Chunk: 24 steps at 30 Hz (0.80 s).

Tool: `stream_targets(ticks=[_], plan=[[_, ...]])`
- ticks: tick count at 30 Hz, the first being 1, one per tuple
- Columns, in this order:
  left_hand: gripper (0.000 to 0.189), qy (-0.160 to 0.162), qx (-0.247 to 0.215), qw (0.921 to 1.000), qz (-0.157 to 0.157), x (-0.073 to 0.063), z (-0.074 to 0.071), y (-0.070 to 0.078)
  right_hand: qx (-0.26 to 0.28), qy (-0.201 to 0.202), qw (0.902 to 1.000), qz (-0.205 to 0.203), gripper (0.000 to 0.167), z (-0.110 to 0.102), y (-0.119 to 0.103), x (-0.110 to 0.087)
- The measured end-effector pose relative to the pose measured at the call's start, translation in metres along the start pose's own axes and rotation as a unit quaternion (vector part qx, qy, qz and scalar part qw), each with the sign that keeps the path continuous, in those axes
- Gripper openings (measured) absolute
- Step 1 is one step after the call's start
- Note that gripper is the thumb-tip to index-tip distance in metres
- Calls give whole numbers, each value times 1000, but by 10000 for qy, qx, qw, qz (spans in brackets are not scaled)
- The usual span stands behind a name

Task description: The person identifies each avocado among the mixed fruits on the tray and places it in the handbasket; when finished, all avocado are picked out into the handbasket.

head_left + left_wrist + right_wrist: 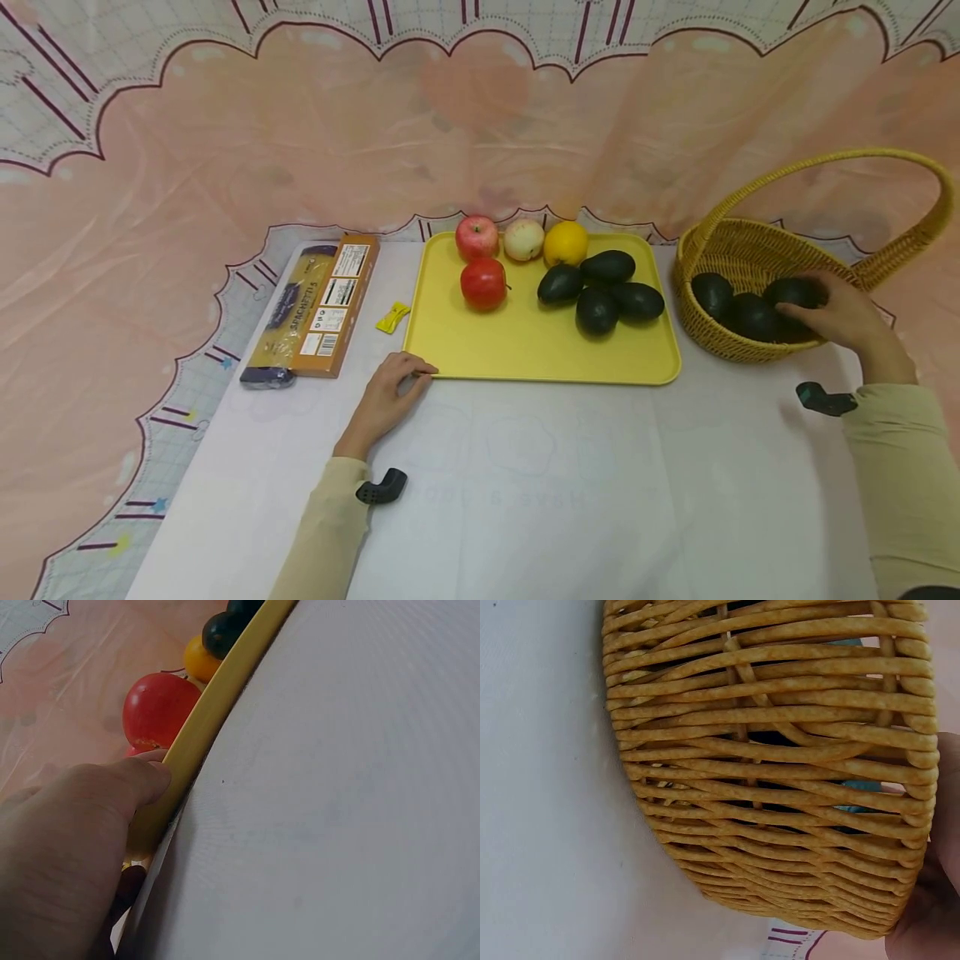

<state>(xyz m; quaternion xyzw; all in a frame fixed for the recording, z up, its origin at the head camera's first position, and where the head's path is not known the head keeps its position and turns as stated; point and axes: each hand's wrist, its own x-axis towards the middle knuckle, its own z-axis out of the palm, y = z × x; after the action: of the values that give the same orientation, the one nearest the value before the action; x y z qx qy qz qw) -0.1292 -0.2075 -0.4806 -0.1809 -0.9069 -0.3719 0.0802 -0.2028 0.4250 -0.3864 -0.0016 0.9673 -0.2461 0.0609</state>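
In the head view my right hand (847, 310) reaches over the front rim of a wicker basket (750, 354). Its thumb and fingers grip a dark avocado (787, 292) among several others inside. The right wrist view is mostly filled by the basket's woven side (772, 757), which hides most of that hand. At the front left corner of a yellow tray (510, 358), my left hand (393, 383) pinches the rim, thumb along the outer wall in the left wrist view. Several avocados (597, 311) lie in the tray's right half.
Also in the tray are a red apple (483, 284), a pinkish apple (477, 238), a pale round fruit (523, 240) and an orange (566, 243). Left of it lie a yellow wrapped candy (392, 317), a brown box (337, 308) and a spaghetti pack (288, 312). The basket's handle (847, 157) arches high.
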Motion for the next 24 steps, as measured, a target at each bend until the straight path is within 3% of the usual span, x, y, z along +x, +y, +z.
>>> stream_targets(ticks=[13, 24], plan=[[13, -25, 88, 10000, -5, 2, 1, 2, -1, 287, 9995, -116, 59, 5, 5, -2], [13, 6, 89, 10000, 33, 1, 0, 0, 582, 1417, 9874, -404, 47, 21, -6, -4]])
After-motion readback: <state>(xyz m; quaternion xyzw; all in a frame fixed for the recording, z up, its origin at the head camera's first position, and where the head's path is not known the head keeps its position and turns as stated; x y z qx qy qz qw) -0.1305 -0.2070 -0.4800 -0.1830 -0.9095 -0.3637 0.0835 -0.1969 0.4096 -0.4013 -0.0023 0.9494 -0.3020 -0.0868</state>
